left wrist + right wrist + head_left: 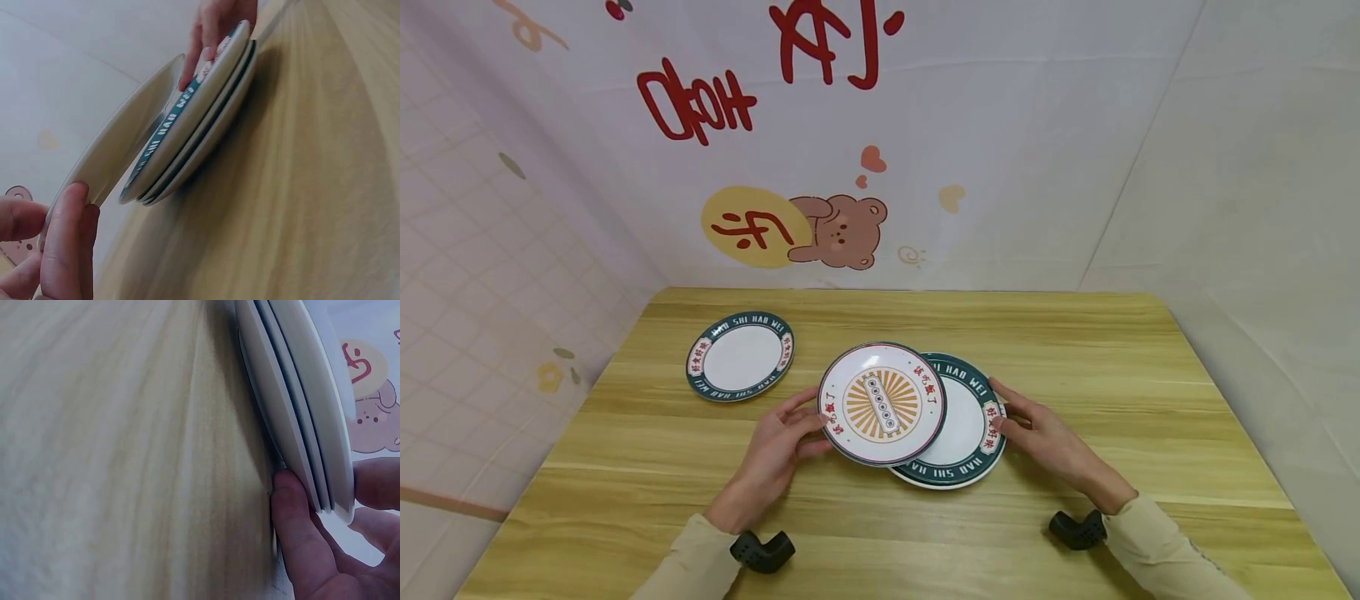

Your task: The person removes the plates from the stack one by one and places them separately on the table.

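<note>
White with a thin dark rim line, the sunburst plate (882,404) is raised over the left part of a stack of green-rimmed plates (958,425), near the middle of the table (880,533). Its upper face carries orange rays round a slanted white label, with red characters toward the edge. The left hand (771,450) grips it by the left side, thumb and fingers pinching the rim from both faces. In the left wrist view it leans at an angle to the stack, one edge raised well away; whether its far edge touches the top plate I cannot tell. The right hand (1045,437) holds the stack at its right side, thumb above and fingertips below, the plates' pale edges lying close together. Lettering runs round the dark green band of the top plate, whose centre is plain white. Well apart, toward the back left of the table, a separate green-rimmed plate (742,358) lies face up. Both arms wear pale sleeves (1165,546), and a black device (763,552) sits by the left wrist. Behind the table, a white backdrop (1022,125) shows a brown bear (853,233) beside a yellow disc (722,221).
</note>
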Tool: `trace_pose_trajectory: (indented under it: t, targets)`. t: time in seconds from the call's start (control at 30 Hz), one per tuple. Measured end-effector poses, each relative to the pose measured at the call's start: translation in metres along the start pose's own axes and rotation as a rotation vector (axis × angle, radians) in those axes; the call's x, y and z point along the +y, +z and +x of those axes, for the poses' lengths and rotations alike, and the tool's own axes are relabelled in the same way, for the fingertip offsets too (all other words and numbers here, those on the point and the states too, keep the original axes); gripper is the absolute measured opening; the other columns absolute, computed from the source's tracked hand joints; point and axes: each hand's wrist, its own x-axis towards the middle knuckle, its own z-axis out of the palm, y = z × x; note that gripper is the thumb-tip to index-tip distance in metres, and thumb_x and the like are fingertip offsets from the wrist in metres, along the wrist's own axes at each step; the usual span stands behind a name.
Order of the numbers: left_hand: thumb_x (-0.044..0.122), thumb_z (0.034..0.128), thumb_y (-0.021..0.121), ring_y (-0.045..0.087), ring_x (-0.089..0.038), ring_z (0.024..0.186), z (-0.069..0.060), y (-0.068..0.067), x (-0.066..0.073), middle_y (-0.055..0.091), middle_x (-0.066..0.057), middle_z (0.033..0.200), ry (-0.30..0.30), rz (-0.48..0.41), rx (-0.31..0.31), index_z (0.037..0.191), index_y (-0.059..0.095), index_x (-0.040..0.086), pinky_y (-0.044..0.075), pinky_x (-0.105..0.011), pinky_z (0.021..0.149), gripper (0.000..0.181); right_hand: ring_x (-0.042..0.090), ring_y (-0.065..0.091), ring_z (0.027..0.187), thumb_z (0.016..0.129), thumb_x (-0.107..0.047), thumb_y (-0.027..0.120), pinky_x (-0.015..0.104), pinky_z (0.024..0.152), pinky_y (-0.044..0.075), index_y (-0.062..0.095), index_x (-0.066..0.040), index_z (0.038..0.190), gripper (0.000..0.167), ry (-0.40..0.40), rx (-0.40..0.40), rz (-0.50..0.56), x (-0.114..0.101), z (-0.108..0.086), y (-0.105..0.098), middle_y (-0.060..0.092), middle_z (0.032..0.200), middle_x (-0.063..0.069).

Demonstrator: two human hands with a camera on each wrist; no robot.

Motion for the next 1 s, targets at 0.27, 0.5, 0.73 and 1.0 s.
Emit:
trace_pose_trajectory:
  t: [0.27, 0.5, 0.73, 1.0]
  targets:
    - [-0.008, 0.0969, 0.061, 0.071, -0.018, 0.091, 0.006, -0.007, 0.009, 0.067, -0.011, 0.114, 0.021, -0.034, 0.023, 0.151, 0.048, 0.001, 0.064, -0.031, 0.081, 0.057, 0.050, 0.037, 0.145, 0.108, -0.029, 0.057, 0.064, 0.115, 0.037, 0.030, -0.014, 0.164, 0.064, 0.000, 0.002, -0.015, 0.000, 0.000, 0.000, 0.028, 0.167, 0.020]
    - [-0.008, 0.0987, 0.060, 0.071, -0.016, 0.090, 0.011, -0.012, 0.016, 0.069, -0.008, 0.109, 0.031, -0.045, 0.030, 0.151, 0.047, -0.001, 0.063, -0.031, 0.082, 0.054, 0.050, 0.036, 0.146, 0.108, -0.028, 0.057, 0.064, 0.116, 0.035, 0.029, -0.013, 0.164, 0.065, 0.002, -0.005, -0.003, 0.000, 0.001, 0.000, 0.027, 0.168, 0.019]
    - [-0.003, 0.1021, 0.059, 0.073, -0.014, 0.088, 0.020, -0.016, 0.026, 0.068, -0.009, 0.111, 0.048, -0.029, 0.051, 0.145, 0.049, -0.008, 0.063, -0.028, 0.081, 0.045, 0.050, 0.037, 0.145, 0.107, -0.030, 0.058, 0.064, 0.115, 0.036, 0.029, -0.014, 0.164, 0.065, 0.007, -0.004, 0.008, 0.000, 0.001, 0.000, 0.028, 0.167, 0.020]
    - [-0.006, 0.1012, 0.059, 0.073, -0.013, 0.086, 0.033, -0.017, 0.034, 0.064, -0.011, 0.110, 0.081, -0.024, 0.085, 0.139, 0.050, -0.012, 0.063, -0.030, 0.081, 0.039, 0.050, 0.036, 0.145, 0.108, -0.030, 0.057, 0.064, 0.116, 0.035, 0.029, -0.014, 0.164, 0.065, 0.013, -0.005, 0.013, -0.001, 0.000, 0.000, 0.028, 0.167, 0.020]
